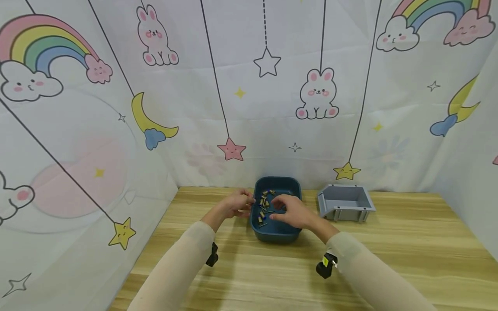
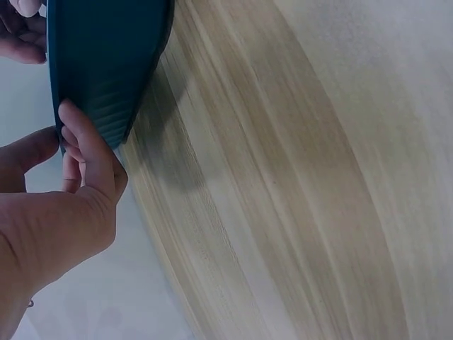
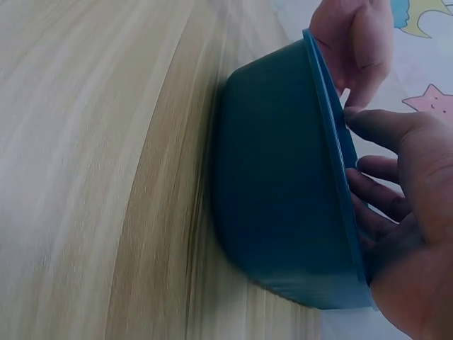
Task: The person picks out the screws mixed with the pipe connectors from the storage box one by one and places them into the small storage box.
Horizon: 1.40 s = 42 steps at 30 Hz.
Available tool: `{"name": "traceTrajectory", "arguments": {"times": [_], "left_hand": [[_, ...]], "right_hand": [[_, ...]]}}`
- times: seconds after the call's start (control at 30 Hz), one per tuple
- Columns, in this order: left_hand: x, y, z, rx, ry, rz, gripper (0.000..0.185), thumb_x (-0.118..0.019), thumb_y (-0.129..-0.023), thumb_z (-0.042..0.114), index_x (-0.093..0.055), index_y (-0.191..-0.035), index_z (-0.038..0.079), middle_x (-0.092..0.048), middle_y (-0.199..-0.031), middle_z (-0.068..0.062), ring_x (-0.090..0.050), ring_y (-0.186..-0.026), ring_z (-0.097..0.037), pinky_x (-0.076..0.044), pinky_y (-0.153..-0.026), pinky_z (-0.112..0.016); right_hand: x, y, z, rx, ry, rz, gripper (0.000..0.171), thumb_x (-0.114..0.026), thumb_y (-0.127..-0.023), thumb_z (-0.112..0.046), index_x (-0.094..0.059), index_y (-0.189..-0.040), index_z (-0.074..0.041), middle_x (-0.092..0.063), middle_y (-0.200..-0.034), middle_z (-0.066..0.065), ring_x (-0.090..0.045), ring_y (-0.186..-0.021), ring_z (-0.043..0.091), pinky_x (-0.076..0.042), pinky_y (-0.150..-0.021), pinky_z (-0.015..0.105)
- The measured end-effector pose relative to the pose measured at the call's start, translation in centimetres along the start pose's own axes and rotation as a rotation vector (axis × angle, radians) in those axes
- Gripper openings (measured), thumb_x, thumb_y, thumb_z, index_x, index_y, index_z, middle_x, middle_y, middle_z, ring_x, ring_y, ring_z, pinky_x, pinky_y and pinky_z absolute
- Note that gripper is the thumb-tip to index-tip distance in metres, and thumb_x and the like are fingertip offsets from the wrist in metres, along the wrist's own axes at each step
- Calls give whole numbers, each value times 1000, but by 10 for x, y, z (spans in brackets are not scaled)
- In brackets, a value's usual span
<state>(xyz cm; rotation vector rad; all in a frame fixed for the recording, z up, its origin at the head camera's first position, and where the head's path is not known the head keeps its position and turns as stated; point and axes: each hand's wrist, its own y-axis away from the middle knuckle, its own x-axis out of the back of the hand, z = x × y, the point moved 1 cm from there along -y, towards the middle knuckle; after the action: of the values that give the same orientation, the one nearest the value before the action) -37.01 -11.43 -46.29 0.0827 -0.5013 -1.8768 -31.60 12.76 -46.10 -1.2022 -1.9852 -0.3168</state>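
A dark blue tray (image 1: 277, 231) stands on the wooden table near the back wall, with several small metal parts (image 1: 263, 204) lying in it. My left hand (image 1: 248, 204) pinches the tray's left rim; the left wrist view shows thumb and fingers (image 2: 79, 139) clamped on the ribbed wall of the tray (image 2: 106, 64). My right hand (image 1: 278, 210) reaches over the tray from the right, fingers bent down above the parts. In the right wrist view the right hand (image 3: 362, 164) has its thumb along the rim of the tray (image 3: 283, 184) and loosely spread fingers inside. Whether it holds a part is hidden.
A grey open-fronted bin (image 1: 344, 202) stands just right of the tray. Printed cloth walls close the table in at the back and on both sides. Bare wooden tabletop (image 1: 272, 276) lies between the tray and me.
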Motion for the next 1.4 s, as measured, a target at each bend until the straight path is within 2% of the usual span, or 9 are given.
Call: {"name": "traceTrajectory", "arguments": {"times": [0.1,0.27,0.5,0.7,0.9,1.17,1.4], "left_hand": [[-1,-1,1,-2,-13,1,14,-61,-105,11,-53,-116,7,-59,-105,-13,-60,-84,-20,-60,-71,-33],[-1,1,2,0,-35,4,12,-60,-107,12,-52,-115,7,-57,-101,-10,-59,-86,-22,-60,-75,-36],[-2,1,4,-5,-46,-16,12,-59,-107,10,-52,-116,6,-59,-111,-14,-60,-87,-20,-60,-77,-37],[-4,0,4,-15,-44,-11,12,-59,-107,9,-53,-116,5,-59,-107,-13,-60,-86,-20,-60,-73,-35],[-4,2,5,-1,-55,-3,13,-59,-107,9,-52,-116,7,-58,-115,-15,-59,-89,-21,-60,-87,-44],[-5,2,8,6,-88,0,10,-57,-107,9,-50,-114,8,-57,-119,-15,-58,-93,-22,-59,-88,-45],[-5,0,6,4,-90,-1,10,-57,-107,9,-49,-114,8,-57,-125,-19,-58,-94,-23,-59,-87,-45]], "right_hand": [[-2,-3,0,5,-9,0,35,-81,-96,-19,-69,-123,0,-69,-119,19,-67,-109,36,-54,-95,50],[-7,-11,0,-3,12,-5,33,-82,-95,-18,-71,-119,1,-71,-112,14,-68,-101,28,-56,-90,44],[-13,-18,-2,-52,13,-34,26,-82,-95,-16,-73,-115,-1,-71,-103,4,-67,-92,16,-56,-86,38],[-19,-19,-4,-61,30,-39,20,-83,-94,-16,-74,-109,-4,-72,-100,4,-66,-91,14,-56,-86,39],[-23,-17,-3,-63,54,-55,16,-83,-94,-16,-74,-105,-7,-71,-98,2,-64,-89,13,-56,-85,38],[-26,-20,-3,-77,64,-49,14,-84,-93,-17,-75,-102,-12,-69,-93,-6,-65,-86,10,-56,-84,35],[-30,-21,-2,-85,76,-71,14,-84,-93,-15,-74,-101,-9,-68,-91,-5,-63,-84,10,-56,-81,34]]}}
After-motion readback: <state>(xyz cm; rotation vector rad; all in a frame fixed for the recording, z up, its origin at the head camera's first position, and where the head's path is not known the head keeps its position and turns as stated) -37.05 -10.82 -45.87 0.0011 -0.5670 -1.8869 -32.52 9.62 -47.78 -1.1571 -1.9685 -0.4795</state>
